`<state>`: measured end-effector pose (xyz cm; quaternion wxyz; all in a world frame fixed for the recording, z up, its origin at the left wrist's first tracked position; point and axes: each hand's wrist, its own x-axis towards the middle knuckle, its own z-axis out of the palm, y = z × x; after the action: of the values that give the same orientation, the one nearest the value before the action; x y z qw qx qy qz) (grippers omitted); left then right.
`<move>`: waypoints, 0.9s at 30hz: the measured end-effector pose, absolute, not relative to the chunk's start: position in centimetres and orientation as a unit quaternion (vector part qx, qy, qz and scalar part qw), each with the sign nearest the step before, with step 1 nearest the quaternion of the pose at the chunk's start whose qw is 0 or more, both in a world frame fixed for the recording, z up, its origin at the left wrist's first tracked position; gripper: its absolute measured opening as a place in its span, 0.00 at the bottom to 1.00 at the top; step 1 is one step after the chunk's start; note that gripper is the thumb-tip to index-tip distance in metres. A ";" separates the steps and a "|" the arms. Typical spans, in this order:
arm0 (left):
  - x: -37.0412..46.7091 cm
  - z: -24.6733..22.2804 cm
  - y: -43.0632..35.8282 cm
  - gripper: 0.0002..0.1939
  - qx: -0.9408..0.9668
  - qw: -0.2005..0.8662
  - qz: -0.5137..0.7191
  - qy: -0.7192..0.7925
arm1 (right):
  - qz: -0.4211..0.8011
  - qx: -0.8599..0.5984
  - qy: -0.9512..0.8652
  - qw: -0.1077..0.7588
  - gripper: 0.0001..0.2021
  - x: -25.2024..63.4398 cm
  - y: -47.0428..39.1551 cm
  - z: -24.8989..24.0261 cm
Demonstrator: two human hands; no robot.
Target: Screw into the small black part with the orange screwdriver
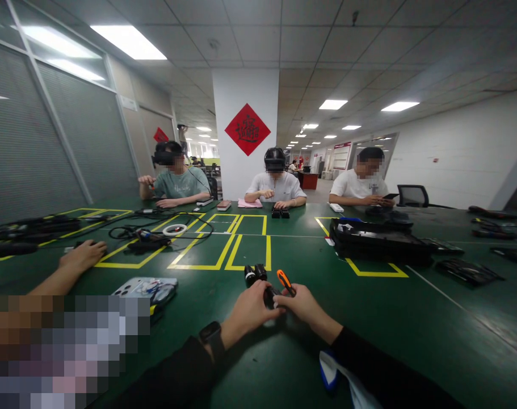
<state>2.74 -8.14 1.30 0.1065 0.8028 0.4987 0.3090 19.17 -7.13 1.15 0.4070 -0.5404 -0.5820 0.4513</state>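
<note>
My left hand, with a dark watch on the wrist, is closed around a small black object low over the table. My right hand meets it there, its thumb and fingers close to the same object. From the right hand sticks up a tool with an orange and black handle; its working end is hidden. Just beyond my left hand stand two black cylindrical pieces with shiny tops. The fingers cover most of the black object, so its kind does not show.
Yellow tape rectangles mark the green table. A black tray lies at right, a phone-like case at left, and coiled cables behind it. A blue-and-white item lies by my right forearm. A neighbour's hand rests at left; several people sit opposite.
</note>
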 end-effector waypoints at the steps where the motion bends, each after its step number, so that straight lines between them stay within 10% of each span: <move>1: 2.8 1.3 -8.1 0.28 0.802 0.114 0.313 0.496 | 0.500 -0.533 -0.543 0.414 0.10 19.3 -6.8 1.5; 7: 3.4 1.7 -7.7 0.28 0.808 0.129 0.328 0.472 | 0.630 -0.456 -0.278 0.564 0.13 19.3 -3.1 3.9; 27: 3.1 1.1 -4.8 0.32 0.794 0.206 0.354 0.449 | 0.589 -0.322 -0.366 0.645 0.14 19.7 -4.8 1.0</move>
<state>3.12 -4.83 1.13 0.2061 0.7937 0.4494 0.3543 19.70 -4.76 0.97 0.6445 -0.3223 -0.3661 0.5888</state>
